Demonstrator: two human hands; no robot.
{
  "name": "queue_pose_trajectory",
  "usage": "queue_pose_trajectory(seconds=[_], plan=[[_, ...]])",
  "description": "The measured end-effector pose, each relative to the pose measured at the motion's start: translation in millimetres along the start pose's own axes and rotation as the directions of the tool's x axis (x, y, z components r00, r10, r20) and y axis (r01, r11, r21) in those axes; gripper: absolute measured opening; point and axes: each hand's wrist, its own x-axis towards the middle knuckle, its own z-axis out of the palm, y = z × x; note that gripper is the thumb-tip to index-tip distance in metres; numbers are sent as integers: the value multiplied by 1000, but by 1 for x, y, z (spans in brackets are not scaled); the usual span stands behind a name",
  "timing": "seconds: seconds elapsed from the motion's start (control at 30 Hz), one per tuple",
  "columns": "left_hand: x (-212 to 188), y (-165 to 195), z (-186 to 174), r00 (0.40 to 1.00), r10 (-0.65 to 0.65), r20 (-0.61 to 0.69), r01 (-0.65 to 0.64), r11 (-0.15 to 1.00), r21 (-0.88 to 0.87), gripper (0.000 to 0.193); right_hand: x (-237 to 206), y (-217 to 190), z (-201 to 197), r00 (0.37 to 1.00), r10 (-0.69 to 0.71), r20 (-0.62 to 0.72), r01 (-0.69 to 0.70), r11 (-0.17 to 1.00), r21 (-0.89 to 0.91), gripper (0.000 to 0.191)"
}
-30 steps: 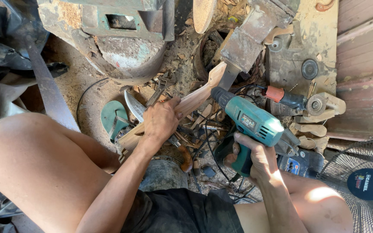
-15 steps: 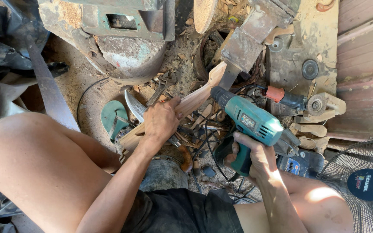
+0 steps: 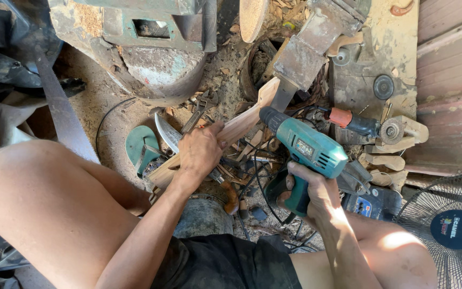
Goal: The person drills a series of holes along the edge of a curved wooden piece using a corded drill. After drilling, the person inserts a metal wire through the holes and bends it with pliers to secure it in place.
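My left hand (image 3: 201, 152) grips a long pale carved piece of wood (image 3: 244, 120) that slants from lower left up to the right. My right hand (image 3: 316, 192) holds the handle of a teal electric drill (image 3: 306, 150), whose black chuck points up-left against the wood near its upper end. A curved knife blade (image 3: 166, 134) lies just left of my left hand. My bare knees frame the scene at left and lower right.
A green flip-flop (image 3: 137, 147), an adjustable wrench (image 3: 199, 109) and tangled cords lie on the sawdust floor. A hand saw blade (image 3: 62, 115) leans at left. An angle grinder (image 3: 362, 126) and wood offcuts sit at right, a fan (image 3: 450, 230) at lower right, a rusty green machine base (image 3: 156, 48) above.
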Motion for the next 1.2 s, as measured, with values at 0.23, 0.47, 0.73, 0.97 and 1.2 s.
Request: queue_pose_trajectory(seconds=[0.23, 0.47, 0.73, 0.97, 1.2], plan=[[1, 3, -14, 983, 18, 185, -9, 999, -53, 31, -8, -4, 8, 998, -52, 30, 52, 999, -7, 32], [6, 11, 12, 994, 21, 105, -7, 992, -128, 35, -22, -2, 12, 997, -55, 45, 56, 998, -17, 28], [-7, 24, 32, 993, 45, -112, -63, 984, -164, 33, -27, 2, -21, 994, -89, 66, 89, 996, 4, 24], [-21, 33, 16, 984, -70, 166, 96, 984, -153, 46, -42, 7, -47, 981, -140, 136, 135, 990, 43, 26], [-6, 13, 26, 959, 34, 280, 88, 908, -410, 62, -47, 4, -77, 954, -291, 69, 291, 957, 5, 37]])
